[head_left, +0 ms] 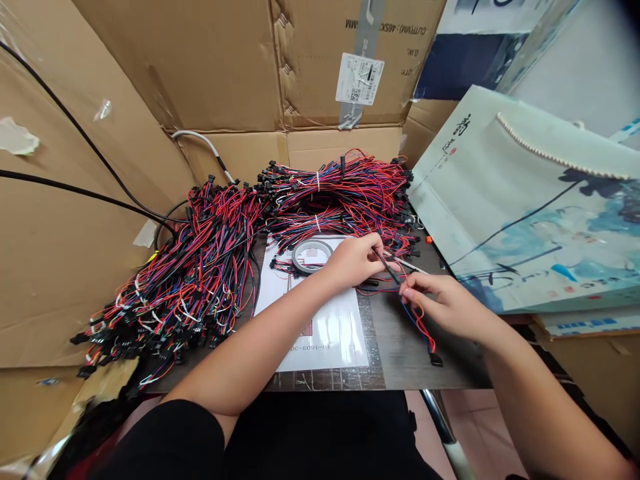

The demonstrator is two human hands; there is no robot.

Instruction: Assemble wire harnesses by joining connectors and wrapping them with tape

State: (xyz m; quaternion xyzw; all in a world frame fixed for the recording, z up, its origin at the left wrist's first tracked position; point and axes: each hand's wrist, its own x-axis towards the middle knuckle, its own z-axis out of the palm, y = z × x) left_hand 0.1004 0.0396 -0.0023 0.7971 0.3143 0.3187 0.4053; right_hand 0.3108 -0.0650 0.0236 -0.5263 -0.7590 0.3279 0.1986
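Note:
A wire harness (pixel 424 328) stretches between my hands over the right part of the table, with a black sleeved section in the middle. My left hand (pixel 356 260) is closed on its upper end, in a pinch. Lower right, my right hand (pixel 443 301) pinches the same harness near the end of the black sleeve. From there red, orange and blue wires hang down to a black connector (pixel 437 360). A thin white strip lies behind the fingers; whether it is touched I cannot tell. A roll of tape (pixel 295 257) lies beside my left forearm.
A printed sheet (pixel 345 340) lies under my left arm. Bundled harnesses (pixel 345 183) are stacked at the back, and a large loose pile (pixel 200 260) covers the left. Cardboard walls (pixel 225 67) enclose the table. A pale paper bag (pixel 500 200) stands at right.

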